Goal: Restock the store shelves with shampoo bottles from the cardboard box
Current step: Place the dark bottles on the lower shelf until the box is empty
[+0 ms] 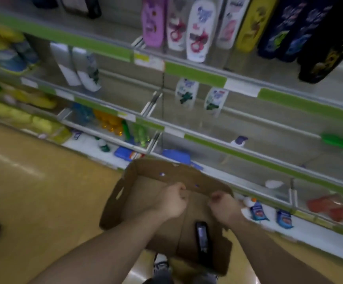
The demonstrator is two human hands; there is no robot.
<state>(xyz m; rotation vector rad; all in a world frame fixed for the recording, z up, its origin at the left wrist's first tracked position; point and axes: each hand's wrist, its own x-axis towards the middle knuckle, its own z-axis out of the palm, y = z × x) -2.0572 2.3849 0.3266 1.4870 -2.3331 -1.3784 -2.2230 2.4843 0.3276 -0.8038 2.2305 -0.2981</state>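
Curling the fingers of the left hand (171, 199) and right hand (226, 208) over the cardboard box (125, 201) rim, the person grips it, likely steadying it before the half-stocked shelves (195, 74), one dark shampoo bottle (201, 236) lying inside, just nearer than the right hand.

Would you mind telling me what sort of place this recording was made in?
Most likely a shop's toiletries aisle: tiered shelves with green price strips, shampoo bottles standing in rows, and a cardboard box held before them.
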